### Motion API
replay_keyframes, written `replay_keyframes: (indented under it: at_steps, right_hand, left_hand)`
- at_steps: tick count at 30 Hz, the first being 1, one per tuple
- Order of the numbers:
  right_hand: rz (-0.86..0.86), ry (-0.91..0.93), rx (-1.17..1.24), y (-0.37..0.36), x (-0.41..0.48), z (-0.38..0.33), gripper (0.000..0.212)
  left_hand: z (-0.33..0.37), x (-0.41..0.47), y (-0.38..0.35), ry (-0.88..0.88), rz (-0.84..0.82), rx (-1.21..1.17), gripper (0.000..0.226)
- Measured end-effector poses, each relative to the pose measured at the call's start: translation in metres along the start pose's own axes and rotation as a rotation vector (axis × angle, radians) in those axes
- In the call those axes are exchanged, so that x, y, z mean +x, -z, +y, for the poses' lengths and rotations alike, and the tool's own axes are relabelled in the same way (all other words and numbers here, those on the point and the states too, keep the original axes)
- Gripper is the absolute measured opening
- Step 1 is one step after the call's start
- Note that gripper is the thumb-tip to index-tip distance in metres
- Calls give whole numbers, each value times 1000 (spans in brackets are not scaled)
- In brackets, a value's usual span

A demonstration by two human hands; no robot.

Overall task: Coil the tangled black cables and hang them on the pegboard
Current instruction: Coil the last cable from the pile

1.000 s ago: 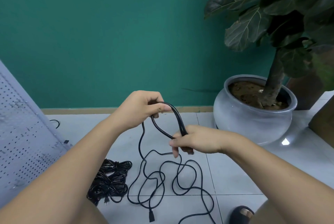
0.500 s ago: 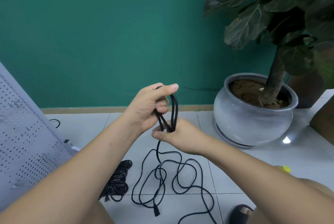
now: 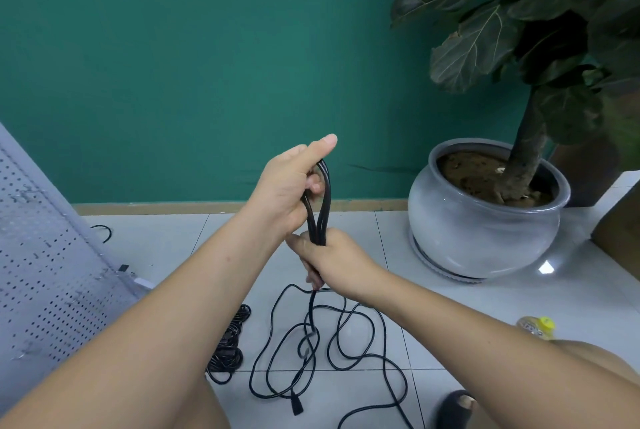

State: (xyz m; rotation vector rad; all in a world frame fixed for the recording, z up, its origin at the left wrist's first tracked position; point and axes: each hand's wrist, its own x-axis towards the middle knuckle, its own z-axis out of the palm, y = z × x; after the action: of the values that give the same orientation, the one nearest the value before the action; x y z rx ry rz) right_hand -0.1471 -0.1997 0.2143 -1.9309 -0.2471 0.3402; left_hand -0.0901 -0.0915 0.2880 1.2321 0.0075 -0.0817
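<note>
Head view: the left hand [image 3: 287,189] curls its fingers round the top of a narrow loop of thin black rubber-sheathed cable [image 3: 325,200], with the thumb stretched straight out above it. Directly beneath and touching it, the right hand [image 3: 334,260] is fisted round the same strands, about 3 or 4 gathered side by side. The rest of the cable drops from that fist and sprawls in loose overlapping curls on the pale tiled floor [image 3: 485,324], ending in a black plug [image 3: 297,406]. A tangled bundle of further black cables [image 3: 228,349] lies on the floor behind the left forearm, near the grey perforated metal pegboard [image 3: 45,272] leaning at the left. A round grey ceramic plant pot [image 3: 485,231] stands well apart at the right.

The cable looks light and limp, yet springy. Its loops will probably try to fan open and the smooth jacket may slide. The safest hold is likely round all strands at the loop's neck, with the slack fed through the other hand.

1 second ago the loop gaped wide, with the right hand pinching it out to the right. Now the loop is drawn narrow and the 2 hands are stacked. Since 0.5 seconds ago the left hand has risen slightly.
</note>
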Motion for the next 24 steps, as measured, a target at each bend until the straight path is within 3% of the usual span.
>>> replay_keyframes:
  at_steps: [3, 7, 9, 13, 18, 24]
  right_hand:
    - [6, 27, 46, 5, 2, 1, 52]
    - [31, 98, 98, 26, 0, -6, 50]
    - [95, 159, 226, 38, 3, -9, 44]
    - [267, 193, 357, 66, 10, -13, 65]
    - [390, 202, 481, 96, 3, -24, 63]
    - [578, 221, 384, 102, 4, -25, 64]
  left_hand:
    - [5, 3, 1, -95, -23, 146, 50]
    - [-7, 4, 7, 29, -110, 126, 61]
    - [-27, 2, 10, 79, -164, 236, 65]
    - [-65, -17, 5, 172, -314, 513, 52]
    - [-114, -45, 9, 69, -444, 749, 63]
    - [-135, -67, 14, 116, -547, 982, 40]
